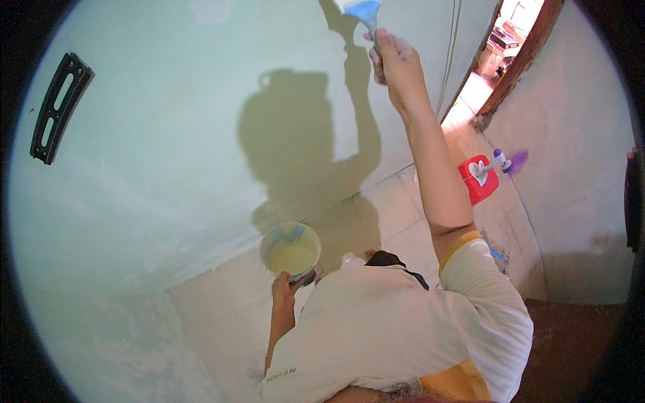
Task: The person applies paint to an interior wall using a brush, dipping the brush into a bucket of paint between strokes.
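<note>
Left hand (285, 285) on a bucket (291, 232), pale yellow liquid (295, 255) inside.

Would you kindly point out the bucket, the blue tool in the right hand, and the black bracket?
Bucket (290, 232): head view, far inner wall.
Blue tool (364, 11): head view, flared blue part.
Black bracket (56, 111): head view, bar between its two slots.

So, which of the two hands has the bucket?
The left hand, gripping the near side of the bucket of pale yellow liquid; the right hand, stretched far out, holds a blue-headed tool at the picture's top edge.
</note>
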Motion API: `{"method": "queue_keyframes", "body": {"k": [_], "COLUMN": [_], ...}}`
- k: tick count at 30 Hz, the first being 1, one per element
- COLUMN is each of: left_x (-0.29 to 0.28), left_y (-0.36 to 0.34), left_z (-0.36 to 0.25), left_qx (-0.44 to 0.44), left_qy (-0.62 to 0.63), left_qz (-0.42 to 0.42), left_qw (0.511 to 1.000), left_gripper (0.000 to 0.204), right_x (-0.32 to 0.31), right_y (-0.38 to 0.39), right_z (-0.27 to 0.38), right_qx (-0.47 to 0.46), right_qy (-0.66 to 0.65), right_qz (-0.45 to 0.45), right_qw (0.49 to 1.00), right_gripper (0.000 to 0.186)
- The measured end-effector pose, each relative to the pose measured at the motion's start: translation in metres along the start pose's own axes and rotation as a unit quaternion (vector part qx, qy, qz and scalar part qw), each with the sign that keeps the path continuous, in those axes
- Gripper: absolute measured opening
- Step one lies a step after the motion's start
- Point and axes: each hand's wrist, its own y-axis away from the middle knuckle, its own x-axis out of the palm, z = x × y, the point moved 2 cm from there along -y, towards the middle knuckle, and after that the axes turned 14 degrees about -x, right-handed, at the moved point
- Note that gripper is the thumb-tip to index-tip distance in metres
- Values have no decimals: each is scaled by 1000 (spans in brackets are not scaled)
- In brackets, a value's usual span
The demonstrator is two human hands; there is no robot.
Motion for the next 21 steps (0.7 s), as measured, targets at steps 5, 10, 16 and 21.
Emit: {"method": "queue_keyframes", "body": {"k": [5, 10, 16, 21], "left_x": [11, -5, 12, 10], "left_y": [10, -1, 29, 19], "left_z": [-1, 3, -8, -8], "left_qx": [2, 70, 25, 26], "left_qy": [24, -110, -1, -13], "left_qz": [-31, 33, -16, -11], "left_qw": [999, 991, 1000, 1000], "left_gripper": [44, 44, 42, 44], "right_x": [-1, -48, -74, -86], "right_y": [22, 144, 250, 195], "right_z": [-100, -287, -380, -376], "right_qx": [37, 91, 369, 365], "right_qy": [89, 184, 186, 182], "right_qz": [26, 25, 25, 15], "right_qw": [995, 978, 910, 913], "right_gripper": [39, 43, 45, 45]}}
